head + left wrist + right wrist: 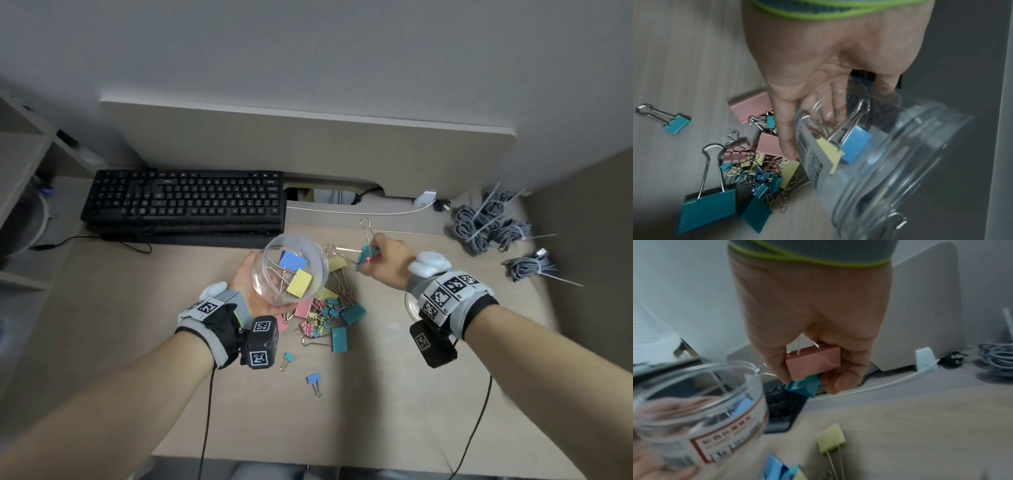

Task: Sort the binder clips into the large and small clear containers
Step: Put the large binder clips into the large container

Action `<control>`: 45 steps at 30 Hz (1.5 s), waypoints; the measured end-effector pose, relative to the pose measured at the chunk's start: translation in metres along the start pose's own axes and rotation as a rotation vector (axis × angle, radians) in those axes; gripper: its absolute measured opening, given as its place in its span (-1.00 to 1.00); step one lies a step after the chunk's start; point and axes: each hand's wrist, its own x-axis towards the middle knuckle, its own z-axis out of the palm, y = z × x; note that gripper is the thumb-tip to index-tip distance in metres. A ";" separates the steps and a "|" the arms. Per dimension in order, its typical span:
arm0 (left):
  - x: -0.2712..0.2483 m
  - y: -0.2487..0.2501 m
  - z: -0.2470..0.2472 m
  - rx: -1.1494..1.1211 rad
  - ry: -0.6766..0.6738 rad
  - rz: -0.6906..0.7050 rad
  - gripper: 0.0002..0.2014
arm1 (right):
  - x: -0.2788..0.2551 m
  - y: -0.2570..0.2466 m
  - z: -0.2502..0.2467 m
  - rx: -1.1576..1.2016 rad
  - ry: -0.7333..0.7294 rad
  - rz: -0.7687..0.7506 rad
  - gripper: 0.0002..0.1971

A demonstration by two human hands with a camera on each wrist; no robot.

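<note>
My left hand (pixel 248 281) grips the large clear container (pixel 265 286), lifted and tilted with its mouth facing up and right. Inside lie a large blue clip (pixel 293 261) and a large yellow clip (pixel 299 283). Just right of the mouth, my right hand (pixel 376 255) pinches a pink clip (pixel 813 363) and a teal clip (pixel 803 386) together, wire handles sticking up. A pile of mixed large and small clips (pixel 325 308) lies on the desk below. A clear rim (pixel 409 303), mostly hidden by my right wrist, stands on the desk.
A black keyboard (pixel 185 202) sits at the back left. Grey cable bundles (pixel 489 222) lie at the back right, and a white cable (pixel 342 210) runs along the back. Two small blue clips (pixel 288 358) (pixel 313 378) lie apart near the front.
</note>
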 end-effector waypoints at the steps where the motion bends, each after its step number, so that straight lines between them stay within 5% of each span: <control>1: 0.001 0.002 -0.001 -0.021 -0.010 -0.004 -0.24 | -0.002 -0.009 -0.006 0.028 0.006 -0.016 -0.69; 13: -0.008 0.000 0.007 0.071 -0.056 0.043 -0.18 | -0.025 -0.104 -0.014 -0.284 -0.125 -0.268 -0.72; 18: -0.013 -0.001 0.011 0.058 -0.071 0.021 -0.18 | -0.031 -0.122 -0.004 -0.232 -0.082 -0.441 -0.51; 29: -0.013 0.002 -0.003 0.039 -0.077 0.009 -0.08 | -0.031 -0.100 -0.005 -0.164 0.034 -0.364 -0.51; 36: -0.022 -0.002 0.007 0.054 -0.105 0.044 -0.20 | -0.042 -0.114 0.004 -0.194 0.016 -0.407 -0.69; 45: -0.029 -0.009 0.011 0.003 -0.094 0.067 -0.28 | -0.042 -0.128 0.017 -0.092 -0.097 -0.421 -0.62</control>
